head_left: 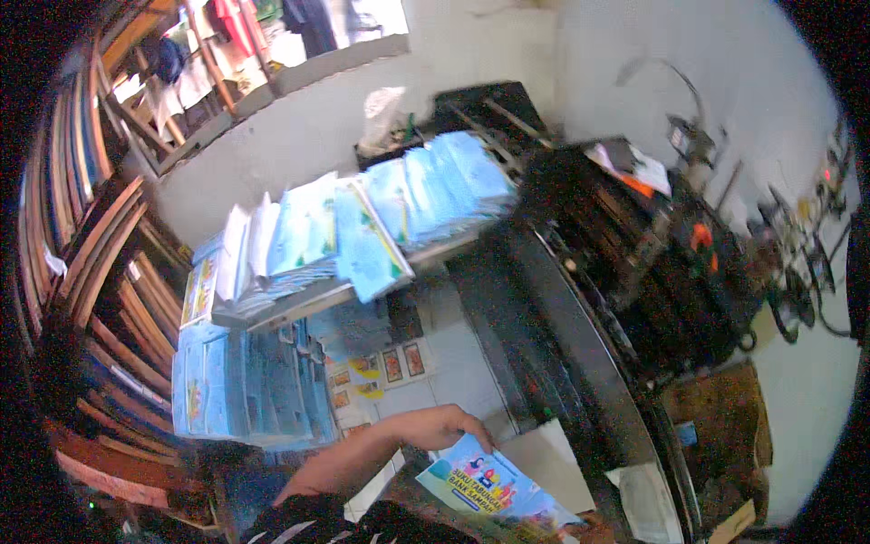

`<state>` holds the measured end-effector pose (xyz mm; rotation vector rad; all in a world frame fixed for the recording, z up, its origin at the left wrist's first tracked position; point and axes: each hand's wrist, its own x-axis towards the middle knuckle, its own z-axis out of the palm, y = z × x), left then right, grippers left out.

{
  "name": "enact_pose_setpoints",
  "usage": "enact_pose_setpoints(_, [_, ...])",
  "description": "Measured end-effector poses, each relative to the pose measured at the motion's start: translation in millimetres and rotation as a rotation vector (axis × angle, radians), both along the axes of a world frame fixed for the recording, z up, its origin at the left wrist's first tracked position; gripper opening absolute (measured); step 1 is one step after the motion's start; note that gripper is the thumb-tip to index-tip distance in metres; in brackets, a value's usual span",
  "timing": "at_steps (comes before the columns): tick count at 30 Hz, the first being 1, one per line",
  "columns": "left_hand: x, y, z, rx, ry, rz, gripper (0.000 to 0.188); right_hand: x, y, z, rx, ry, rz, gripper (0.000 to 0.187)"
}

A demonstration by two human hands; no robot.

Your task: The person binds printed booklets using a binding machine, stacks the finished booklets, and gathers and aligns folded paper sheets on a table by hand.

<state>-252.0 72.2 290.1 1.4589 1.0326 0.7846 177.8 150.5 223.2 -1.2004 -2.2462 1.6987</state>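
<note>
Near the bottom middle, a light-blue printed booklet with colourful cartoon figures on its cover is held at a slant. My left hand is closed on its upper edge, thumb and fingers pinching the paper. At the lower right corner of the booklet, my right hand grips it; only part of that hand shows, dark and blurred. A pale blank sheet or board lies just behind the booklet.
Ahead, a shelf bears several piles of blue booklets. More blue stacks stand below it. A large dark machine fills the right side. Wooden-framed boards line the left. A window opening is behind.
</note>
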Motion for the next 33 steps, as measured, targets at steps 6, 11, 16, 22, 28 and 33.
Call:
enact_pose_setpoints(6, [-114, -86, 16, 0.025, 0.051, 0.199, 0.027, -188, 10, 57, -0.159, -0.033, 0.375, 0.035])
enact_pose_setpoints(11, [-204, -118, 55, 0.134, 0.148, 0.758, 0.039, -310, 34, 91, -0.153, -0.056, 0.355, 0.027])
enact_pose_setpoints(16, [-271, -131, 36, -0.207, 0.096, 1.089, 0.053, -419, 93, 211, 0.866, 0.181, -0.041, 0.032])
enact_pose_setpoints(22, [-284, -65, -52, -0.374, -0.369, 1.304, 0.050, -630, 197, 216, 1.124, 0.158, -0.120, 0.032])
enact_pose_setpoints(28, [-265, -24, -55, -0.373, -0.347, 1.395, 0.052, -704, 285, 134, 0.878, -0.394, 0.563, 0.052])
enact_pose_setpoints(33, [-253, -34, 10, -0.484, -0.123, 1.299, 0.040, -689, 339, 82, 0.601, 0.064, 0.151, 0.071])
